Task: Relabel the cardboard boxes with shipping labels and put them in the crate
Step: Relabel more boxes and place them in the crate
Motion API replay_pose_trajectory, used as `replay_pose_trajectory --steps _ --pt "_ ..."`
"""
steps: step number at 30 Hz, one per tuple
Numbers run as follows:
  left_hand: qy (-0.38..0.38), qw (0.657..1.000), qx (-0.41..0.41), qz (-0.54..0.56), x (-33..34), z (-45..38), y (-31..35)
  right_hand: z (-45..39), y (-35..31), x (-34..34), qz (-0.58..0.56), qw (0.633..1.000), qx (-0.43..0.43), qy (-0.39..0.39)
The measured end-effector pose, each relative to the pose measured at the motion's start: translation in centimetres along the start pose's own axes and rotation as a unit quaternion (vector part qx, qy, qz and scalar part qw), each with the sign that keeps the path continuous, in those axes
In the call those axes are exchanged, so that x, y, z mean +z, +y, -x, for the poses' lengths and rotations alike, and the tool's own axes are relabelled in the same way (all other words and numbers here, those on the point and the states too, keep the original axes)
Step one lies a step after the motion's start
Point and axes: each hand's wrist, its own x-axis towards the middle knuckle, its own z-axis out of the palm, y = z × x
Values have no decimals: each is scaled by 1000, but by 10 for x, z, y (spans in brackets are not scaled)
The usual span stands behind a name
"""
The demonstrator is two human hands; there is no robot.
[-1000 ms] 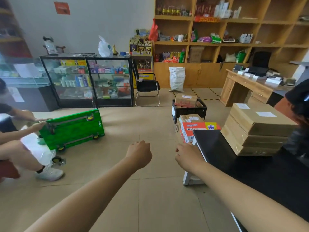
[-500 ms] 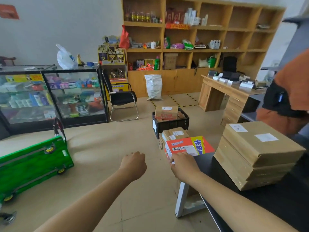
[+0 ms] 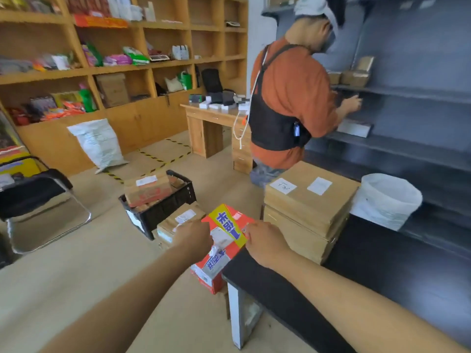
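Observation:
A red, yellow and white printed cardboard box (image 3: 224, 240) is tilted beside the black table's near-left corner. My left hand (image 3: 194, 238) grips its left side and my right hand (image 3: 265, 244) grips its right side. Behind it on the floor stands a plain brown box (image 3: 178, 220) with a white label. A black crate (image 3: 163, 207) farther back holds another labelled brown box (image 3: 146, 189). Two flat brown boxes (image 3: 305, 207) with white labels are stacked on the table.
The black table (image 3: 382, 271) with white legs fills the right. A white-lined bin (image 3: 384, 200) stands behind the stack. A person in an orange shirt (image 3: 290, 98) works at dark shelves. A black chair (image 3: 38, 194) is at left, a white sack (image 3: 98, 143) and a wooden desk (image 3: 211, 123) farther back.
My view swung right and closer; the green cart left the frame. Both hands went from loose fists in the air to gripping the printed box, which now sits tilted.

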Motion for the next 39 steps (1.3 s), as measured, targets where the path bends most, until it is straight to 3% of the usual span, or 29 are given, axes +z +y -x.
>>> replay_pose_trajectory --steps 5,11,19,25,30,36,39 --pt "17 993 118 12 -6 -81 56 -31 78 -12 23 991 129 22" --pt "33 982 185 32 -28 -168 116 -49 162 -28 -5 965 255 67" --pt "21 959 283 29 -15 -251 168 -53 213 -17 37 921 385 51" --pt "-13 960 270 78 -14 -309 183 -69 236 -18 -7 864 500 63" --pt "-57 965 210 145 -3 -344 185 -83 245 -12 -101 812 567 90" --pt "-179 948 140 222 22 -358 186 -90 250 4 -195 772 599 87" --pt "-170 949 155 214 26 -359 186 -92 253 4 -221 760 604 94"
